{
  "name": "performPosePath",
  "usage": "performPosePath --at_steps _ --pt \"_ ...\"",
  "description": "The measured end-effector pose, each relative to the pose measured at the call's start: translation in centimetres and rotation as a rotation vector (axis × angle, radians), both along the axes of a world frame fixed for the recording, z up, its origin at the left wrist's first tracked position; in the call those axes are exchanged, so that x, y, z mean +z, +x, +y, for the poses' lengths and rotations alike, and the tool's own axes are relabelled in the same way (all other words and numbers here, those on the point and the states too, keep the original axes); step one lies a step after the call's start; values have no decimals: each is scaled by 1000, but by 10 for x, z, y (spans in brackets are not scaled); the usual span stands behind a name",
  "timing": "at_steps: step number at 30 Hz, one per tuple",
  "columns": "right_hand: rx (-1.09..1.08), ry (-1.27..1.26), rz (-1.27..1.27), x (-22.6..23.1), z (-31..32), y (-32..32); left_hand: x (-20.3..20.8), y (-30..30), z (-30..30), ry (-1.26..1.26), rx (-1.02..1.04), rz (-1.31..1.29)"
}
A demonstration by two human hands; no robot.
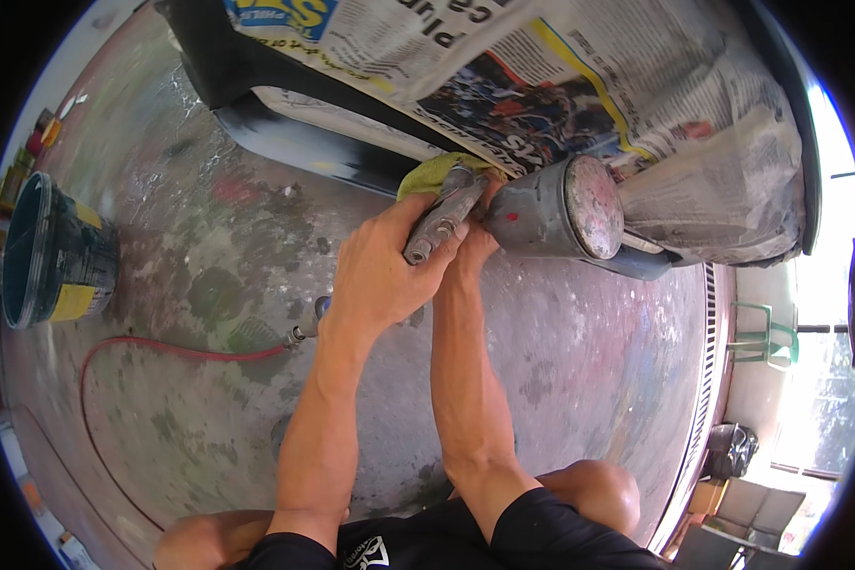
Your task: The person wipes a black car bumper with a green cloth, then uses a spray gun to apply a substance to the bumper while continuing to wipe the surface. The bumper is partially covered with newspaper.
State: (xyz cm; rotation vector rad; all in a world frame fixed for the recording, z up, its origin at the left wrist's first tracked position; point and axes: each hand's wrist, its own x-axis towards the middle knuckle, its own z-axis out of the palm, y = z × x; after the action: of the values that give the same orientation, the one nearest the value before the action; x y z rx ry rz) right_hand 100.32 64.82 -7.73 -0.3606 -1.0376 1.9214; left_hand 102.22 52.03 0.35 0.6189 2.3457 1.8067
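Note:
My left hand (pixel 382 256) is closed around the grey metal body of a spray gun (pixel 442 220). A round grey paint cup (pixel 546 211) with a stained lid sticks out to the right of the gun. My right hand (pixel 477 239) is closed at the gun's near side, by the cup; most of its fingers are hidden. A yellow-green cloth (pixel 429 175) is bunched behind the gun, against my left fingers. Just beyond is a car's body panel (pixel 328 152), black and pale grey, masked above with newspaper (pixel 532 100).
A red air hose (pixel 209 353) lies over the stained concrete floor (pixel 228 418) and runs to a metal coupling (pixel 299 334) near my left wrist. A dark bucket (pixel 62 252) stands at left. A floor grating (pixel 705 342) and a green chair (pixel 768 337) are at right.

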Motion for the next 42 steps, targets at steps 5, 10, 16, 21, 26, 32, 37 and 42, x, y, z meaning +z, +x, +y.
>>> performPosePath --at_steps 5,10,16,21,26,32,37,42 --pt "92 -61 -2 22 -35 -7 3 -14 -33 -18 21 28" --pt "159 -68 -1 33 -62 -22 13 -19 -59 -8 51 21" --pt "230 -67 -32 41 -89 -49 19 -25 -88 54 109 37" --pt "270 -48 -56 48 -104 -69 36 -30 -109 98 145 55" --pt "309 -42 -94 58 -120 -82 45 -32 -133 138 209 89" --pt "369 -60 -128 57 -156 -98 53 -32 -169 191 288 120" --pt "383 -51 -124 69 -155 -105 69 -32 -178 237 292 126" --pt "379 -143 -125 71 -139 -111 76 -25 -170 282 252 31"
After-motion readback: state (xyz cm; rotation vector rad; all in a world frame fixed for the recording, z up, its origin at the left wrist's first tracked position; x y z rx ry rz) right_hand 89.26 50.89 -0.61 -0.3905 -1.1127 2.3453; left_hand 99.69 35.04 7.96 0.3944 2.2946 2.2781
